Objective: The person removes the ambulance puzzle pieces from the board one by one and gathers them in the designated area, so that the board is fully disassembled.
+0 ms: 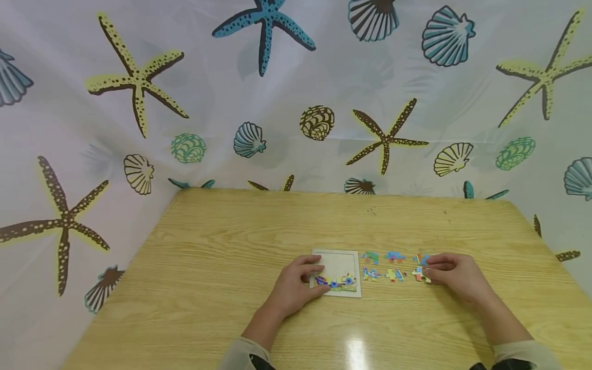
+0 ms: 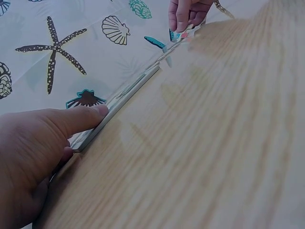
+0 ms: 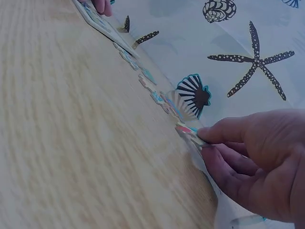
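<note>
A white puzzle board point(image 1: 336, 257) lies on the table with several joined pieces point(image 1: 342, 282) along its bottom edge. My left hand point(image 1: 296, 285) holds the board at its left side, the thumb on the front rim in the left wrist view. My right hand point(image 1: 455, 277) pinches a colourful jigsaw piece point(image 3: 192, 135) between thumb and fingers at the right end of the loose pieces. Another blue and orange piece point(image 1: 420, 258) lies just behind it, partly under the fingers.
Loose puzzle pieces lie in two rows right of the board, among them a green one point(image 1: 371, 257), a blue one point(image 1: 395, 256) and a yellow one point(image 1: 394, 275). The wooden table point(image 1: 208, 267) ends at a patterned curtain point(image 1: 287, 103) behind.
</note>
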Action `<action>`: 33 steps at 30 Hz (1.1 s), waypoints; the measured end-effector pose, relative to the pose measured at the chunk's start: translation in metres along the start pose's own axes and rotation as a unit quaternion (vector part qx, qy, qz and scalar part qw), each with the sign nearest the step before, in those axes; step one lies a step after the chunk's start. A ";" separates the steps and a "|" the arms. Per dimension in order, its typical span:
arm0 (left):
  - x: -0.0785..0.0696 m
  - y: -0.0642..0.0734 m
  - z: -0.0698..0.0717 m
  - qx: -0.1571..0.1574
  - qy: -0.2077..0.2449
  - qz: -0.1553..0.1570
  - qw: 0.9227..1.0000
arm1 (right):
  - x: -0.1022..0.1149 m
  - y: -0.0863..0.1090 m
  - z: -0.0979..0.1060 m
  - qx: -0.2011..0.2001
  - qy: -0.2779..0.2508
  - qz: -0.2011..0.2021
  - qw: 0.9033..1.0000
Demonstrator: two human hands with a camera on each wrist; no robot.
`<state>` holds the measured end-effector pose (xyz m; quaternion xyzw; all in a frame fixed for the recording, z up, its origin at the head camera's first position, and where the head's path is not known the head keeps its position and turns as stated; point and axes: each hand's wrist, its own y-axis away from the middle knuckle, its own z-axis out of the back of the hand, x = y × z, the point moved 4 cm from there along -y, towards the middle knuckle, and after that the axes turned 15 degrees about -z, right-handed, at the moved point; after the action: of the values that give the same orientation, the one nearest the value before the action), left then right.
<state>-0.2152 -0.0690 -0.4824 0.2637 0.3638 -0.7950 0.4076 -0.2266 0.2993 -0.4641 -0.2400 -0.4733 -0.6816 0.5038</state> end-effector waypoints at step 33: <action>0.005 -0.001 0.001 0.003 0.005 -0.014 1.000 | 0.085 0.005 -0.147 0.128 0.008 0.109 0.986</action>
<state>-0.2187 -0.0718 -0.4844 0.2641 0.3671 -0.8006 0.3932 -0.2318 0.1300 -0.4580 -0.2178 -0.5237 -0.5584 0.6054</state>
